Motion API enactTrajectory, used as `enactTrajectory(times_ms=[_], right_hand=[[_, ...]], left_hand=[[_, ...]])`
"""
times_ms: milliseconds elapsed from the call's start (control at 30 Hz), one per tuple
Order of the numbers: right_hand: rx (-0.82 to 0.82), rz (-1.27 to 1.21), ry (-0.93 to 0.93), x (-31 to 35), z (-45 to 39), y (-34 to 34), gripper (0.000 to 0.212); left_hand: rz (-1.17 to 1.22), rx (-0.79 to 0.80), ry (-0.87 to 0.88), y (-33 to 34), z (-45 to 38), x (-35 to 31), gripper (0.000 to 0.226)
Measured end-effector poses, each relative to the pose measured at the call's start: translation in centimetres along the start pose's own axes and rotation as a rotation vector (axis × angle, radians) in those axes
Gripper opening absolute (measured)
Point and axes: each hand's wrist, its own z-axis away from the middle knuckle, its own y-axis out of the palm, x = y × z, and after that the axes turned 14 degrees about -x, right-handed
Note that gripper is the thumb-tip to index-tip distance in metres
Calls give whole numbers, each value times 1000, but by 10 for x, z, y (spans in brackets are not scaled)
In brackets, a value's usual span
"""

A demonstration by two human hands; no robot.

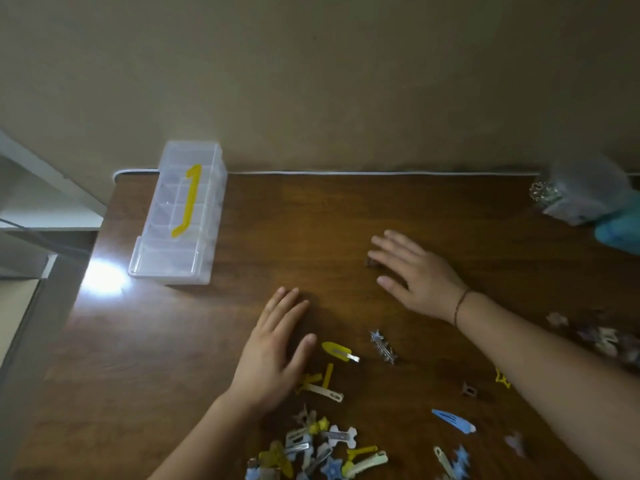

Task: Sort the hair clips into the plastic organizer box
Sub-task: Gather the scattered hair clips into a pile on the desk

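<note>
Hair clips [318, 445] lie scattered over the near part of a dark wooden table [311, 220], most of them in a heap of yellow, blue and white pieces at the near edge, between the two forearms. A plain beige wall [311, 81] rises behind the table, with a thin white cable [381, 173] along the join. The clear plastic organizer box [178, 216], lid shut and yellow handle [187, 202] on top, stands at the far left corner, well apart from the clips, beside a bright glare spot on the wood. The middle of the table between box and hands is bare. A blurred clear bag [585, 192] and something turquoise [620, 233] sit at the far right edge.

Both hands lie flat, palms down, fingers spread, holding nothing. The right hand [415, 275], a dark cord round its wrist, reaches farther out, its fingertips touching a small dark clip [371, 262]. The left hand [273, 348] rests nearer, just beside a yellow clip [336, 349]. A silver star clip [382, 346] lies between the forearms, and a blue clip [453, 421] nearer the right forearm.
</note>
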Motion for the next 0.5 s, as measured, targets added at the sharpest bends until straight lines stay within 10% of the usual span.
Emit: enactTrajectory(times_ms=[367,500], right_hand=[[3,-191,-309,97,119,32,37],[-292,-230,9,34,166,-5,41]], left_hand=[[-45,170,201,26,27,-29,63],[-34,288,256,31,42,-39,66]])
